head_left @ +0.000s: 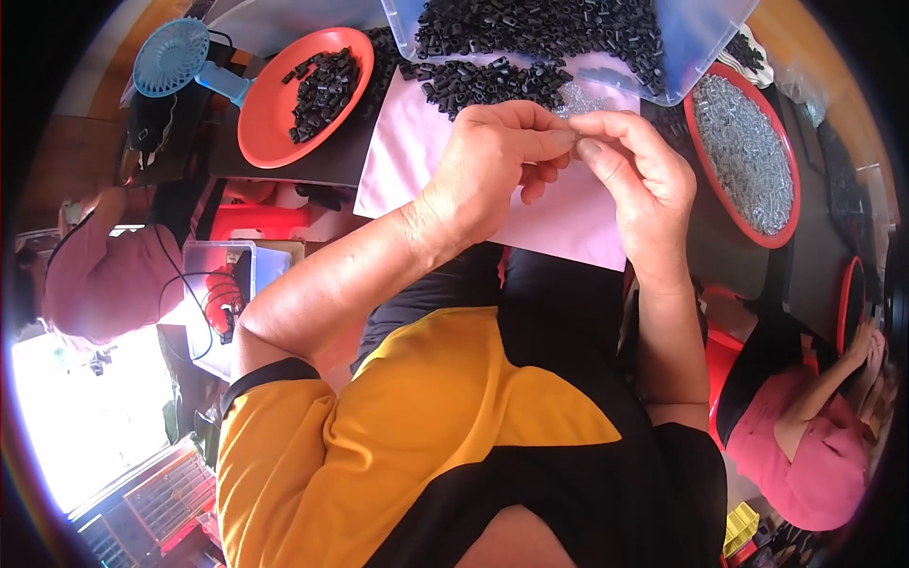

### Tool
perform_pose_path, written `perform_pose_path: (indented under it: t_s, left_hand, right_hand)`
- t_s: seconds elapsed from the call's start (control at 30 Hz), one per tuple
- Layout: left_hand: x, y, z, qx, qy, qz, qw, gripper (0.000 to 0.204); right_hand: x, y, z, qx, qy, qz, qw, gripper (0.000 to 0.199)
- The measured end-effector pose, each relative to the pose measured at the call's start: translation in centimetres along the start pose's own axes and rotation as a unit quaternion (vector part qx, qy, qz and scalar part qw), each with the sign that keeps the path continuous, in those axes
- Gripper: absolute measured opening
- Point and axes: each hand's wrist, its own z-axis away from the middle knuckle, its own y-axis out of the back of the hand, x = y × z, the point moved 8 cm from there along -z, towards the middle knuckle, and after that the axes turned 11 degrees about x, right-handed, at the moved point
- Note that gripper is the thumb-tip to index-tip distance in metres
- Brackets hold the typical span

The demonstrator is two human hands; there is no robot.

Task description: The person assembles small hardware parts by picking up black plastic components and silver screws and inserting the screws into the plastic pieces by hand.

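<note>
My left hand (497,161) and my right hand (651,180) meet over a pink sheet (559,227), fingertips pinched together. Whatever sits between them is too small and covered to name. Just beyond my fingers lies a heap of small black tubular plastic parts (492,87). Beside it, close to my right fingertips, is a little group of small clear pieces (579,98). Behind the heap, a clear plastic bin (696,47) holds many more black parts.
At left, a red plate (260,128) holds black parts beside a blue handheld fan (170,59). At right stands a red basin (772,237) full of small clear or silvery pieces. People in pink tops (114,275) sit on both sides; a storage box (270,265) stands lower left.
</note>
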Motion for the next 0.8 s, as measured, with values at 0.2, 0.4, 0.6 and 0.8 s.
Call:
perform_pose_path:
  t_s: [0.2,0.4,0.6,0.8]
  left_hand:
    - [6.5,1.7,-2.4,0.138,-0.463,-0.439,0.758,0.020]
    - [6.3,1.8,-6.9,0.169,-0.485,-0.627,0.587,0.018]
    - [7.1,1.7,-5.9,0.146,-0.553,-0.570,0.590,0.012]
    - [5.0,2.6,-2.7,0.061,-0.159,-0.145,0.975,0.017]
  right_hand:
    - [1.1,0.5,-0.5,0.046,-0.041,-0.017,0.998,0.013]
    - [1.8,0.4,-0.1,0.054,-0.065,-0.045,0.995,0.012]
    - [1.8,0.3,-0.2,0.049,-0.065,-0.042,0.996,0.013]
    - [0.9,-0.2,-0.7,0.049,-0.078,-0.058,0.994,0.011]
